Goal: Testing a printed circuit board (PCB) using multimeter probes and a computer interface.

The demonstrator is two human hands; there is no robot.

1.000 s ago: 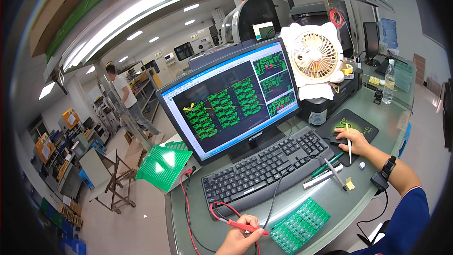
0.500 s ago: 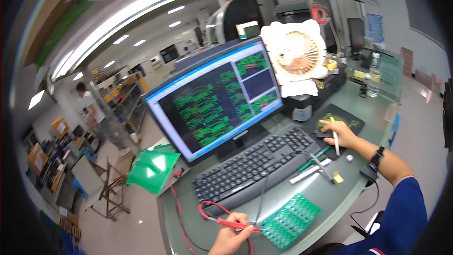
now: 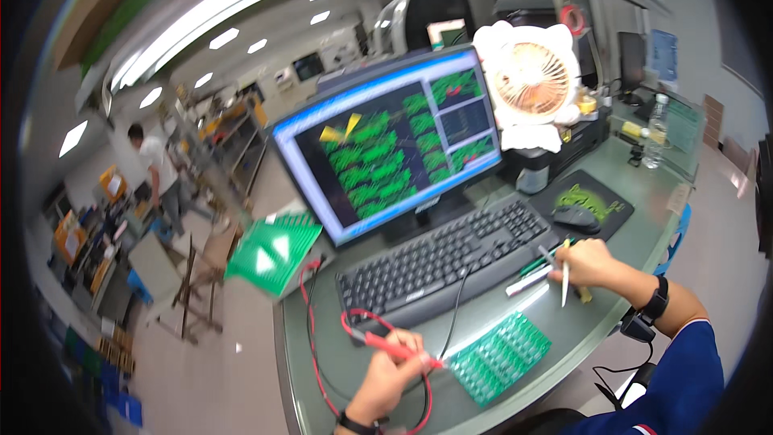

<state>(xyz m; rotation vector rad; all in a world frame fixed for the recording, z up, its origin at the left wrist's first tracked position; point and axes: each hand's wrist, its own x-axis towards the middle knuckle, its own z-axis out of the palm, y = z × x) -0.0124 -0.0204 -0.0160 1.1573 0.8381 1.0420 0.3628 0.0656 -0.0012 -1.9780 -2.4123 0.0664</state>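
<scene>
My left hand [image 3: 386,377] is closed around a red test probe [image 3: 393,346] with a red lead looping from it. The probe's tip points at the left edge of a green circuit board panel [image 3: 501,358], lying flat on the table; whether they touch is unclear. My right hand [image 3: 589,263] is closed with a slim white pen-like stick [image 3: 564,288] between its fingers, pointing down. Its fingertips are at a grey rod [image 3: 547,257] beside the keyboard; whether they grip it is hidden. Up on the mouse pad [image 3: 616,206] sits a black mouse [image 3: 576,218], with no hand on it.
A black keyboard [image 3: 439,262] lies before a monitor [image 3: 378,153] showing green board layouts. A white pen [image 3: 527,282] lies below the keyboard. Green sheets [image 3: 274,254] stand at left, a lit white fan [image 3: 531,80] behind, and a clear bottle [image 3: 656,133] at far right.
My right hand has left the mouse and come down to the grey rod, keeping the white stick. Yellow marks have appeared on the monitor. My left hand still holds the red probe by the board.
</scene>
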